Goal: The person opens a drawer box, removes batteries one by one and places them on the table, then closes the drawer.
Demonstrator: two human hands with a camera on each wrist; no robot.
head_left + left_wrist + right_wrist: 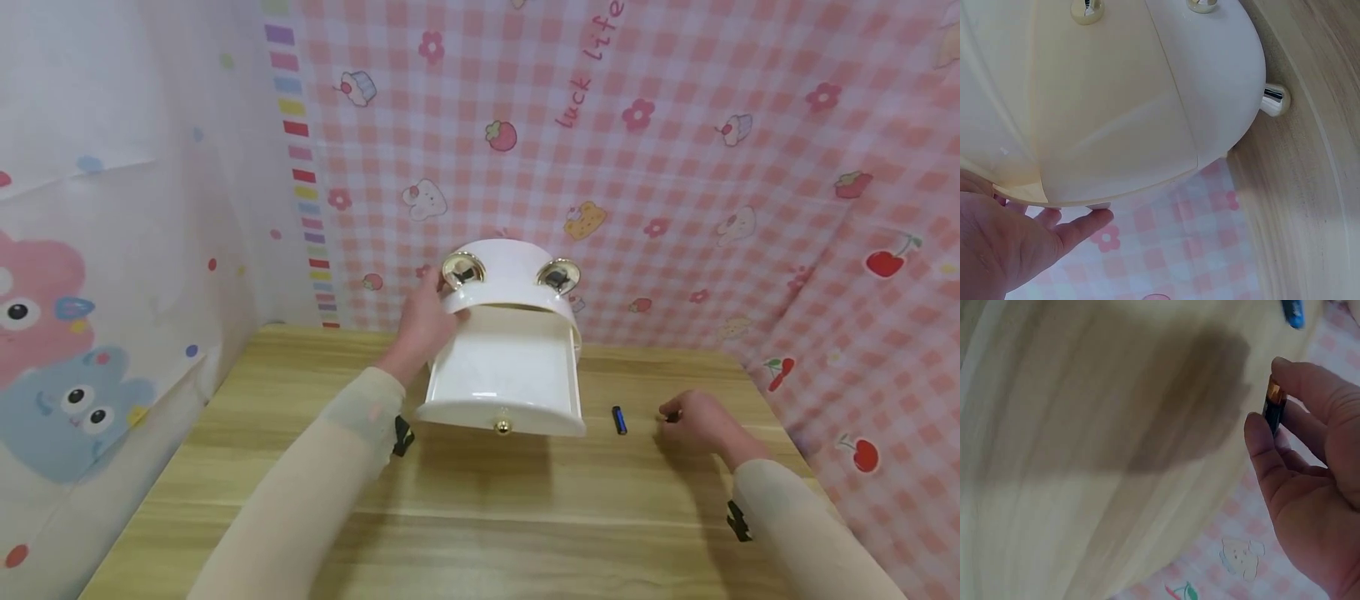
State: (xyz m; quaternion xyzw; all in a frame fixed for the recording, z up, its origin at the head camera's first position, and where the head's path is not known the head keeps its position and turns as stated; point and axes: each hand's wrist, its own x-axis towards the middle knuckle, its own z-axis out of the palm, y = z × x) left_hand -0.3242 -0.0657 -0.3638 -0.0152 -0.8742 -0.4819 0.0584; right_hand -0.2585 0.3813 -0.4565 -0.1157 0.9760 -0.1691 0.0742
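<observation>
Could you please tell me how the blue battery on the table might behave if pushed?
The blue battery looks cylindrical, so a sideways push would probably roll it. Its casing appears rigid, so it likely won't bend.

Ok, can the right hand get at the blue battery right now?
Probably yes: the right hand is close by and nothing stands between it and the blue battery on the table, though that hand pinches another battery.

place: draped corner, room type unclear | wood-grain table | pink checked cloth behind | cartoon-print sheet left
</observation>
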